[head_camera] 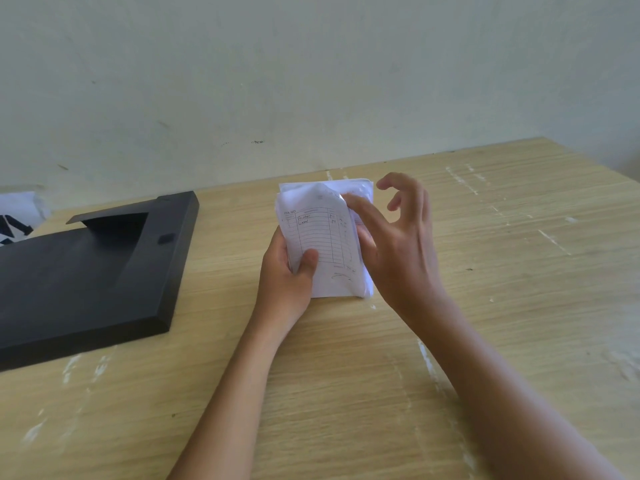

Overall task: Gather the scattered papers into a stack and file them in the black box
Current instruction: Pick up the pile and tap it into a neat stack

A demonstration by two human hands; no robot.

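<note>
Stack of papers [323, 237]: white sheets gathered into one bundle, held upright above the middle of the wooden table [485, 306], its lower edge close to the tabletop. The front sheet is a ruled form with printed columns and a few handwritten entries near its top; the upper corners of the sheets behind it are uneven and slightly curled.

Left hand [287, 275]: grips the stack at its lower left, thumb pressed across the front sheet and fingers behind the bundle, out of sight.

Right hand [398, 244]: lies against the right edge of the stack, thumb resting on the upper right of the front sheet. The index and remaining fingers are spread and loosely curled in the air, closed on nothing.

Black box [104, 271]: a flat file box lying on the table to the left of the hands, well apart from the stack, with its flap [110, 216] raised at the far end and the dark interior showing.

Background: a pale wall [311, 81] behind the table; a white object with black markings [17, 216] at the left edge, behind the box.
</note>
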